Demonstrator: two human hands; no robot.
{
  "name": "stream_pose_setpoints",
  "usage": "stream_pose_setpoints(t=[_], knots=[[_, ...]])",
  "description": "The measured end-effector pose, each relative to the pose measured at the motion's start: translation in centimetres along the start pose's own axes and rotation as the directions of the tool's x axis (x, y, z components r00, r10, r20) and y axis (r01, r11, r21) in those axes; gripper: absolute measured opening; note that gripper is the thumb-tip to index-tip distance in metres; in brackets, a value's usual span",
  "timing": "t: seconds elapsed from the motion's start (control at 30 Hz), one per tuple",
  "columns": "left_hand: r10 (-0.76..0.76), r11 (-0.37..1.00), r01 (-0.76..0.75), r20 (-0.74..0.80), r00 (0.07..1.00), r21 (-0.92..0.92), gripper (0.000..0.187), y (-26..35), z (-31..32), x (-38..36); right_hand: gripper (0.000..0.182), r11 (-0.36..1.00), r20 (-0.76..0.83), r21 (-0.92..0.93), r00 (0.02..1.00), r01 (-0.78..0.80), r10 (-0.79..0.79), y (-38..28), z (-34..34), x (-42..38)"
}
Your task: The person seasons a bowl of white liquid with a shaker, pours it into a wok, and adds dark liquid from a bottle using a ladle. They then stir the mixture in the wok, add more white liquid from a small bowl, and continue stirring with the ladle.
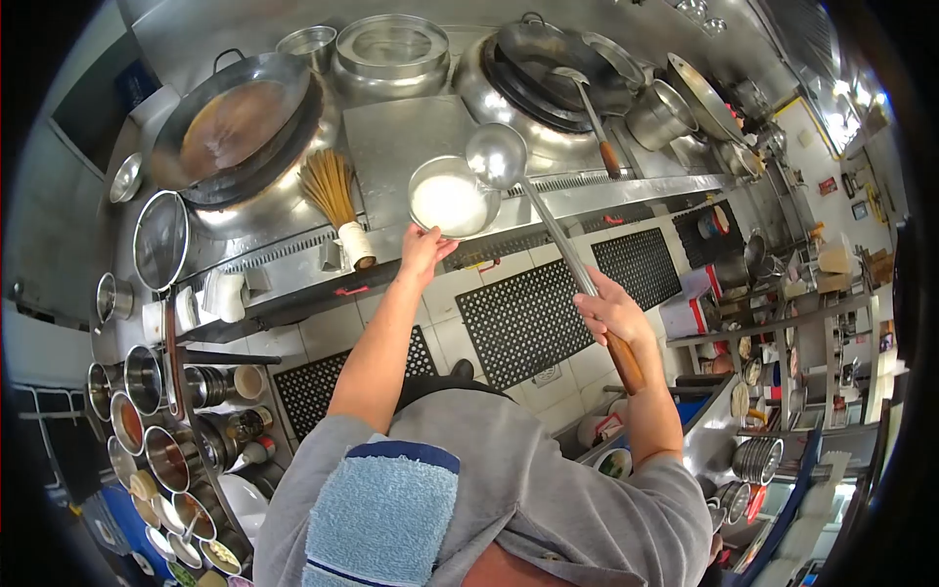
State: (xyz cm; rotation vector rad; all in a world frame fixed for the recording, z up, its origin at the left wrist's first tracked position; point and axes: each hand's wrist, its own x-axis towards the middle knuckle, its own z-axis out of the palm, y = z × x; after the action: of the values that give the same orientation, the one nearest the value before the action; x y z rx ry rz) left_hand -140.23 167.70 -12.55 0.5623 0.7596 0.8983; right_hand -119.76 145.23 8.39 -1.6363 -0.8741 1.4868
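Observation:
My left hand [424,249] grips the near rim of a small steel bowl [449,199] holding something white, raised over the steel range. My right hand [612,311] is closed on the handle of a long steel ladle [498,154], whose cup sits right beside the bowl's far edge. A large wok [238,122] with brown residue rests on the left burner. A second dark wok [556,68] sits on the right burner with another ladle [590,110] lying in it.
A bamboo brush [333,196] lies on the range. A strainer [160,240] and several steel seasoning pots [147,411] line the left side. Black rubber mats [528,313] cover the tiled floor. A blue towel [381,509] hangs on my shoulder. Shelves with dishes stand at right.

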Motion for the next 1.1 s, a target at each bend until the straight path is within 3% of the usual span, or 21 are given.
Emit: stream_pose_setpoints(t=[0.1,0.17,0.23,0.3,0.37,0.43,0.53,0.63,0.73,0.8,1.0,1.1], knots=[[-0.008,1.000,0.007,-0.052,0.999,-0.016,0.023,-0.7,-0.2,0.0,0.060,0.994,0.013,-0.103,0.999,0.036,-0.035,-0.2,-0.5,0.2],[0.047,0.995,-0.043,0.036,0.998,-0.084,0.025,-1.2,-0.6,-0.3,0.063,0.994,0.139,0.109,0.989,0.028,-0.043,0.4,-2.2,1.0],[0.048,0.996,-0.048,-0.005,0.999,-0.079,0.025,-1.3,0.0,-0.7,0.061,0.994,0.019,-0.109,1.000,-0.014,0.016,0.7,-2.2,1.1],[0.089,0.994,-0.091,-0.037,0.995,-0.065,0.023,-1.1,0.5,-1.4,0.061,0.998,0.178,0.028,0.982,0.052,-0.057,1.5,-3.3,2.2],[0.093,0.994,-0.093,-0.018,0.996,-0.054,0.026,-1.7,-0.5,-0.9,0.062,0.994,0.136,-0.077,0.988,0.081,-0.070,0.6,-3.5,1.7],[0.072,0.997,-0.073,-0.049,0.996,-0.031,0.030,-1.3,0.0,-1.4,0.057,0.994,0.202,-0.067,0.977,0.084,-0.069,2.1,-5.1,3.5],[0.035,0.998,-0.031,-0.066,0.997,0.054,0.024,-0.9,-0.1,-1.1,0.043,0.951,0.319,0.291,0.927,0.101,-0.196,0.8,-5.7,4.2],[0.034,0.999,-0.032,-0.076,0.997,0.021,0.028,-1.4,-0.6,-0.9,0.040,0.787,0.365,0.612,0.912,-0.082,-0.189,2.1,-6.3,6.6],[-0.015,0.999,0.020,-0.107,0.994,0.048,0.031,-0.8,-0.2,-1.3,0.039,0.644,0.266,0.757,0.953,-0.114,-0.144,2.8,-5.8,9.1],[-0.034,0.992,0.048,-0.110,0.993,0.121,0.029,-0.4,-0.1,-1.2,0.041,0.633,0.334,0.761,0.923,-0.145,-0.190,2.2,-5.8,11.6],[-0.076,0.962,0.100,-0.102,0.992,0.254,0.025,-0.2,-1.0,-0.7,0.031,0.739,0.268,0.674,0.936,-0.013,-0.228,-4.8,-4.3,19.6],[-0.072,0.955,0.111,-0.146,0.987,0.277,0.024,-0.2,-0.7,-1.0,0.024,0.870,0.247,0.478,0.931,0.123,-0.267,-9.9,-2.6,25.5]])
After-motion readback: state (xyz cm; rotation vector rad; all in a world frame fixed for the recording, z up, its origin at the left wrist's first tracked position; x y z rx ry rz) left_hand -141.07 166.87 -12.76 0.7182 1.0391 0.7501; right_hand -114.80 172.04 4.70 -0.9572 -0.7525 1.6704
